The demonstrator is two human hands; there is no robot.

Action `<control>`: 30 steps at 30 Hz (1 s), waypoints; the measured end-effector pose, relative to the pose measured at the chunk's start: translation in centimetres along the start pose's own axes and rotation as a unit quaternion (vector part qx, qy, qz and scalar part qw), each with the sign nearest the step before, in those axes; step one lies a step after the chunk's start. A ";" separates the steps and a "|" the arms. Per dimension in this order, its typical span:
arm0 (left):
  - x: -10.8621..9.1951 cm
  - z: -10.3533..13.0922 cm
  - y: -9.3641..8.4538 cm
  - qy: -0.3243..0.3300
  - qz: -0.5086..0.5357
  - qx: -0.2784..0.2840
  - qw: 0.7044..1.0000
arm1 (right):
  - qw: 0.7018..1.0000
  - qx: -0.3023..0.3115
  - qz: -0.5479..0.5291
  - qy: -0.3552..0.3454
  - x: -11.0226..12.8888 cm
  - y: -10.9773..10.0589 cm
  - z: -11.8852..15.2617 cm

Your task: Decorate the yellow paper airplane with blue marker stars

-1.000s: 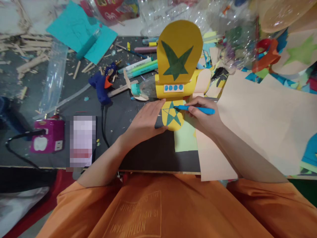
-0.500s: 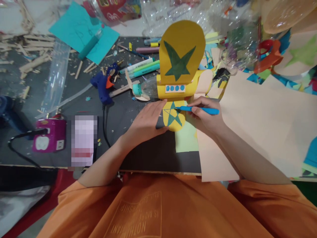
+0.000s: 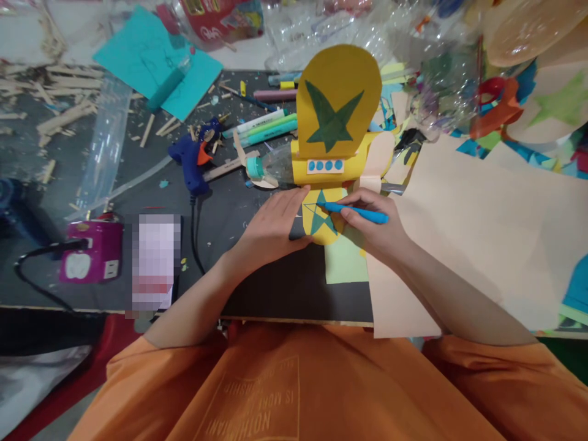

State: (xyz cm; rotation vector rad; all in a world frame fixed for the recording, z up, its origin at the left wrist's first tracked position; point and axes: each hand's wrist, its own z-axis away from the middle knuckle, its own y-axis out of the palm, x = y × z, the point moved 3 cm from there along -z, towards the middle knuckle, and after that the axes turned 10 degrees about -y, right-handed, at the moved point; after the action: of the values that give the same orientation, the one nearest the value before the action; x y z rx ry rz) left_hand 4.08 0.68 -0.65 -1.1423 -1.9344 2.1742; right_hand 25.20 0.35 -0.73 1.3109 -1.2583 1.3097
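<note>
A model plane made from a plastic bottle [image 3: 279,165] wrapped in yellow paper [image 3: 305,179] lies on the dark table. Its far wing [image 3: 340,73] carries a filled dark green star. On the near wing [image 3: 326,236], a star is partly coloured and its left point is only outlined. My right hand [image 3: 374,220] grips a blue marker [image 3: 362,212], its tip on that left point. My left hand [image 3: 275,223] lies flat with fingers stretched, fingertips at the near wing's left edge. A propeller [image 3: 255,166] sits on the bottle's teal cap.
A blue glue gun [image 3: 190,159] and several markers [image 3: 266,130] lie to the left and behind. A phone [image 3: 156,260] and a magenta plug adapter [image 3: 92,251] are front left. Pale paper sheets [image 3: 487,233] cover the right. Plastic bottles [image 3: 316,30] crowd the back.
My right hand and the marker have moved left, bringing the tip from the star's middle toward its left point. My left hand stays in place.
</note>
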 end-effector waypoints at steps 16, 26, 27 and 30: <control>-0.1 0.1 0.2 -0.014 0.000 -0.008 1.000 | 1.000 -0.026 -0.008 0.009 -0.3 -0.4 -0.3; -0.1 0.0 0.2 -0.023 0.003 0.005 1.000 | 1.000 0.002 0.010 0.015 -0.4 -0.5 -0.1; -0.1 0.0 0.2 -0.024 0.002 0.004 1.000 | 1.000 0.006 0.015 0.016 -0.4 -0.5 -0.1; 0.0 0.0 0.3 -0.023 -0.003 0.007 1.000 | 0.999 0.024 0.020 0.024 -0.1 -0.3 -0.2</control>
State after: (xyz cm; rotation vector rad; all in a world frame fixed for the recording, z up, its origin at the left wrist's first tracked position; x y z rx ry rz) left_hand 4.16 0.60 -0.91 -1.0910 -1.9353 2.2270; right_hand 25.49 0.57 -0.83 1.2858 -1.2319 1.3982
